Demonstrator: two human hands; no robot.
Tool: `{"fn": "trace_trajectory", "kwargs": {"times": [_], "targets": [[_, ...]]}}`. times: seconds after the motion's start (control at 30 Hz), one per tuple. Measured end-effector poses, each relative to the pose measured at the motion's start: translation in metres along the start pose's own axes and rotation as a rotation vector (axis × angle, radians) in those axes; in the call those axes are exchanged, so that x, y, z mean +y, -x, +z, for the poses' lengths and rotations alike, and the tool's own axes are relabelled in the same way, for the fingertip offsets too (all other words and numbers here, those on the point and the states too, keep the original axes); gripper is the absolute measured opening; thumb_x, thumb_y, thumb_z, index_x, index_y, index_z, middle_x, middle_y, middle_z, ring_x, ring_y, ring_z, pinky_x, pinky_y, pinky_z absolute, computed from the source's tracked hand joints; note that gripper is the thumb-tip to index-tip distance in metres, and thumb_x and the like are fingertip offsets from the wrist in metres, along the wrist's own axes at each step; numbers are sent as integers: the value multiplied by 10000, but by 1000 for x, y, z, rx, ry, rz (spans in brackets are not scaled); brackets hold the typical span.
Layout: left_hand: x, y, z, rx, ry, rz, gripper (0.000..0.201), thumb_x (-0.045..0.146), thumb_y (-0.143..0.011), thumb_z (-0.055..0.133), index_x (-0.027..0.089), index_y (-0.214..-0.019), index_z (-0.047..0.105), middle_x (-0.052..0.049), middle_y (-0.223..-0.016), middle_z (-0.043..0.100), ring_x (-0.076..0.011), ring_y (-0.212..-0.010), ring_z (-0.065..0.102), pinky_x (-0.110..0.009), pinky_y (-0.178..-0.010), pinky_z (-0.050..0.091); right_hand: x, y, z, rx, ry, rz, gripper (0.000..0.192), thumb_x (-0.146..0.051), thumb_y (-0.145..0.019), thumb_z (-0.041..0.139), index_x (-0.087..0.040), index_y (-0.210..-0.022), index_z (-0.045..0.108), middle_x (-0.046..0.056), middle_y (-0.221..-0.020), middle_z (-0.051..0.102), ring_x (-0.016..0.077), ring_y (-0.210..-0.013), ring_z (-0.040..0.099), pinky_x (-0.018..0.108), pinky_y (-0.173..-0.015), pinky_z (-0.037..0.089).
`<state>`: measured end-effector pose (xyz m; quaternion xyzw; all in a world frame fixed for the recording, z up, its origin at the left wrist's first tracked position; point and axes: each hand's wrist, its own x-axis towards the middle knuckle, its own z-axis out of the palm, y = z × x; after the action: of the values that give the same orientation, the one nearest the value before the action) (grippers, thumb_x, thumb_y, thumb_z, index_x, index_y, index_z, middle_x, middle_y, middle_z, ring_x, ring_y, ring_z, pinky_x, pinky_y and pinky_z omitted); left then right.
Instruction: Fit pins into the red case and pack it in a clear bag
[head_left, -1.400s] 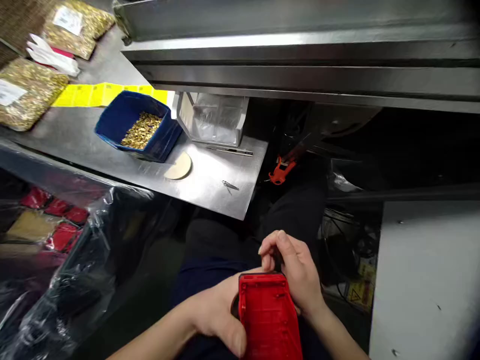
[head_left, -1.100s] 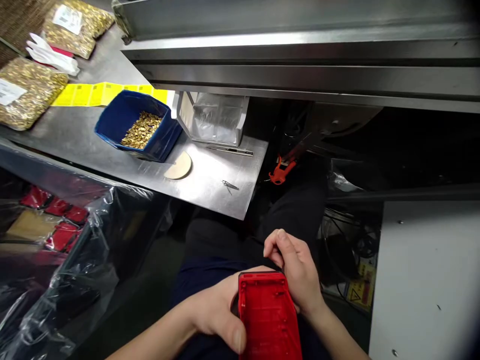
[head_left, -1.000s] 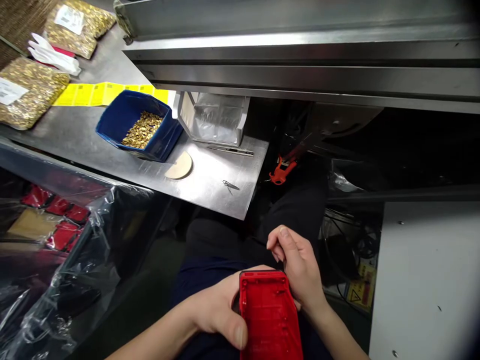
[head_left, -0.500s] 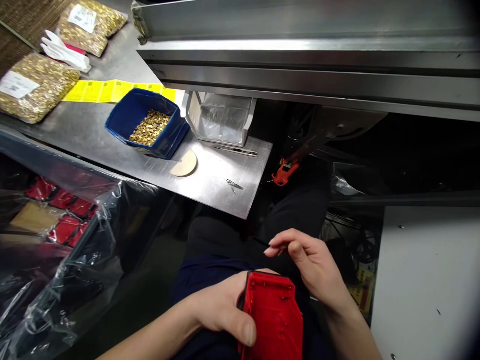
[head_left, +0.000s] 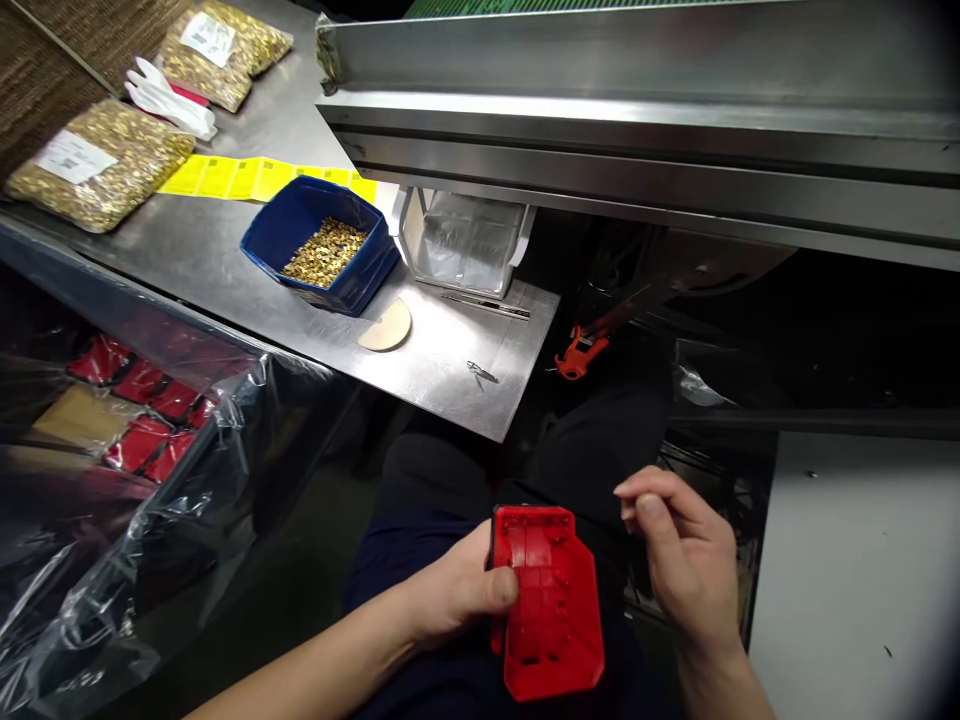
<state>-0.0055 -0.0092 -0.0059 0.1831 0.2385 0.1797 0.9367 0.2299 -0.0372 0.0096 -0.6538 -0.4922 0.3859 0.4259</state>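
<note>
My left hand [head_left: 469, 590] grips a red plastic housing [head_left: 553, 610] by its left side, thumb over the rim and fingers hidden beneath. The housing is a hollow shell with small pegs inside, a black edge at its upper left, and its open side facing up over my lap. To its right, apart from it, my right hand [head_left: 686, 560] is raised with fingers curled in and thumb near the fingertips. Whatever may be between those fingers cannot be made out.
A blue bin [head_left: 322, 245] of small brass-coloured parts and a clear bin [head_left: 469, 240] stand on the metal table [head_left: 442, 385]. Bags of brass parts [head_left: 97, 165] lie farther left. Red pieces [head_left: 139, 440] fill a plastic-lined container at left. A metal beam [head_left: 637, 140] crosses above.
My right hand has moved right, away from the housing, and its fingers have curled in more. The housing has risen and shows more of its inside. The camera view has shifted slightly.
</note>
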Motion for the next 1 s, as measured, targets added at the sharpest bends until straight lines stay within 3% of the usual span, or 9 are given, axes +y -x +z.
{"fn": "trace_trajectory", "kwargs": {"times": [0.17, 0.27, 0.47, 0.57, 0.63, 0.73, 0.83, 0.9, 1.0], "targets": [[-3, -5, -6, 165, -73, 111, 819, 747, -761, 737, 99, -1254, 654, -166, -1092, 691, -245, -964, 652, -334, -884, 502, -23, 10, 6, -499, 96, -268, 339, -527, -1023, 550, -222, -1121, 662, 60, -1028, 655, 218, -990, 571, 383, -890, 451], [-4, -6, -8, 245, -96, 132, 778, 721, -801, 721, 94, -1254, 644, -187, -1159, 690, -283, -1051, 648, -377, -945, 486, -36, 13, 17, -597, 291, -446, 336, -505, -989, 620, -197, -1121, 640, 55, -1057, 690, 228, -997, 578, 424, -989, 398], [-2, -5, -9, 258, -93, 104, 778, 697, -789, 752, 95, -1266, 630, -201, -1205, 683, -299, -1095, 637, -400, -965, 479, -43, 15, 33, -559, 437, -556, 68, -193, -973, 619, -192, -1034, 651, 11, -955, 713, 203, -892, 602, 417, -994, 373], [-1, -4, -9, 216, -47, 100, 689, 627, -817, 770, 95, -1237, 647, -174, -1164, 687, -255, -1046, 635, -349, -927, 487, -37, 18, 27, -568, 334, -552, 205, -380, -1021, 604, -189, -1075, 653, 31, -982, 710, 210, -915, 607, 426, -979, 391], [-1, -2, -13, 178, 12, 93, 603, 565, -836, 773, 90, -1192, 665, -150, -1101, 688, -222, -983, 636, -317, -885, 495, -30, 17, 22, -547, 202, -491, 392, -551, -1025, 534, -196, -1144, 651, 61, -1049, 696, 218, -972, 613, 416, -948, 430], [-2, 4, -20, 126, 77, 57, 623, 514, -796, 816, 88, -1222, 658, -149, -1087, 683, -226, -957, 651, -323, -864, 515, -19, 0, 25, -305, 132, -252, 241, -431, -1049, 545, -232, -1087, 675, 48, -1055, 675, 192, -997, 619, 341, -882, 469], [-3, 14, -24, 77, 86, 31, 776, 545, -731, 865, 98, -1318, 622, -200, -1234, 659, -310, -1091, 662, -405, -954, 518, -6, -37, 51, -80, 203, -46, 180, -323, -1038, 558, -231, -946, 683, 28, -967, 663, 168, -906, 627, 292, -802, 472], [-2, 21, -23, 55, 105, 36, 850, 601, -713, 864, 118, -1361, 602, -228, -1337, 619, -379, -1204, 628, -475, -1021, 494, 3, -68, 80, -126, 264, -47, 194, -352, -1031, 547, -224, -974, 681, 37, -988, 656, 176, -895, 627, 293, -790, 477], [1, 32, -18, 52, 74, 53, 928, 695, -681, 838, 97, -1352, 607, -259, -1330, 623, -398, -1219, 621, -475, -1009, 503, 18, -109, 124, -200, 493, -67, 225, -382, -978, 607, -217, -1128, 630, 73, -1124, 631, 238, -1059, 602, 341, -884, 470]]}}
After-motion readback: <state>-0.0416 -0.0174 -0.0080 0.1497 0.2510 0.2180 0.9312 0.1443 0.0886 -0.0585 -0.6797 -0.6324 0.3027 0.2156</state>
